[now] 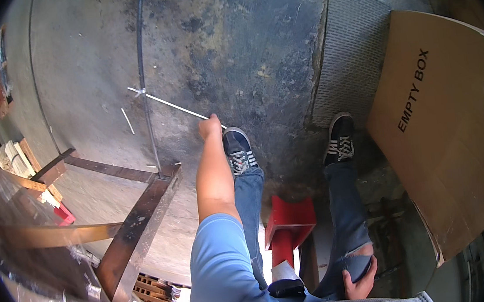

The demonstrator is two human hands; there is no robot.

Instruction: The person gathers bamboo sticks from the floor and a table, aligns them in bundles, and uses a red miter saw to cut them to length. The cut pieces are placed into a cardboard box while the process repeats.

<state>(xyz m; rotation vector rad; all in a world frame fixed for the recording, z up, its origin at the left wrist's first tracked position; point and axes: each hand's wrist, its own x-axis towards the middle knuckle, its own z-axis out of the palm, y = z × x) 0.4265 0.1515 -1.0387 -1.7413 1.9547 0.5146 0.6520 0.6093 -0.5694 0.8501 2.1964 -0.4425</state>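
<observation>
My left hand (pixel 210 128) reaches down near my left shoe and is closed on one end of a thin white strip (pixel 178 107). The strip runs straight up and to the left over the floor. Its far end crosses a dark cable (pixel 140 49), where a small whitish bit, perhaps a knot, shows. I cannot tell whether the strip is stiff or soft. My right hand (pixel 362 281) rests on my bent right knee, thumb and fingers apart, with nothing in it. A shorter white strip (pixel 127 120) lies loose left of the cable.
A dark metal frame (pixel 138 232) stands at the lower left, beside clear plastic wrap. A large brown cardboard box (pixel 458 128) is on the right, next to a ridged metal plate (pixel 349 45). Between my legs is a red stand (pixel 290 216). Wood pieces (pixel 19 162) lie far left.
</observation>
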